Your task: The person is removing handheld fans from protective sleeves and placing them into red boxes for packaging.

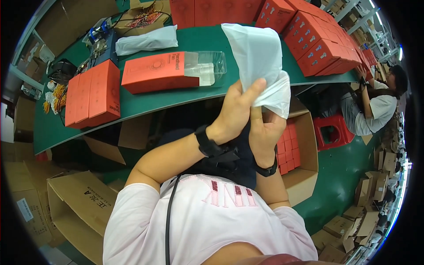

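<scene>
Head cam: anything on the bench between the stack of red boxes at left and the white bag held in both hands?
Yes. Between the red box stack and the white bag lies one red box with a clear plastic tray sticking out of its right end, on the green bench.

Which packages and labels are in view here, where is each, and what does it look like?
White plastic bag: held up by both hands.
Orange-red box: green table, flat, clear tray at its end.
Orange-red box stack: table's left.
Brown carton: lower left, open, white label.
</scene>
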### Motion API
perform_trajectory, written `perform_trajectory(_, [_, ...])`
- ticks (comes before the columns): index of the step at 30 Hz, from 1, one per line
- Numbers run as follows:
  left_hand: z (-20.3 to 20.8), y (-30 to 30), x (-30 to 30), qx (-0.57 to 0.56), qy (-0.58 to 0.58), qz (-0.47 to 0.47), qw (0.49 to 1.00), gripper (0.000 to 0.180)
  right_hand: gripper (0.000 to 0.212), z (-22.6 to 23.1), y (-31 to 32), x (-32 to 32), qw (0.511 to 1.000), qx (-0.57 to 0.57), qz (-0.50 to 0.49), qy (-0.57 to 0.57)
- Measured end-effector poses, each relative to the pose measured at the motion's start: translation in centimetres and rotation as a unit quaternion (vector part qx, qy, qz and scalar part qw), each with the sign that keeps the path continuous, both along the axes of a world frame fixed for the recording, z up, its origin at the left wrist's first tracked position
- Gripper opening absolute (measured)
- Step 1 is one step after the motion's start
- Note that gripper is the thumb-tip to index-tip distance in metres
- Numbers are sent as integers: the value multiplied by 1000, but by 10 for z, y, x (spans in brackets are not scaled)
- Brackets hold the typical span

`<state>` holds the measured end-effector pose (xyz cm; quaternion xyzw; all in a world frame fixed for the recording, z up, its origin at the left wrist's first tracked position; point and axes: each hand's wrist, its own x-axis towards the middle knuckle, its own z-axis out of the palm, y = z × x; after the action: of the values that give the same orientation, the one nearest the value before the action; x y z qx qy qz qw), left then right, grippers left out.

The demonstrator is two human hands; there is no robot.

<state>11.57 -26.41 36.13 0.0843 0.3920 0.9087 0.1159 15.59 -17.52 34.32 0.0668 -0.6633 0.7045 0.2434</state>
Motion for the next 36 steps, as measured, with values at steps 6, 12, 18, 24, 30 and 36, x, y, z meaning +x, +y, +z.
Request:
perform_trajectory(6, [12,-16,-30,202,-42,47,977,35,94,14,42,21,896,280,-283,199])
perform_trajectory(12, [5,-17,-14,110,6,67,992,29,62,48,23,-7,900,425,-85,53])
perform_trajectory(18, [2,-62,13,-124,192,-96,969,32,36,25,44,-2,890,5,311,-334])
perform_trajectory(24, [21,-99,13,-512,603,-52,609,40,73,12,71,-8,743,-115,467,-466])
perform_trajectory(30, [16,-124,-13,-647,564,40,512,33,78,55,26,-59,787,245,464,-326])
perform_trajectory(36, [0,-197,-66,-731,426,192,498,111,60,97,-4,-156,700,599,350,-166])
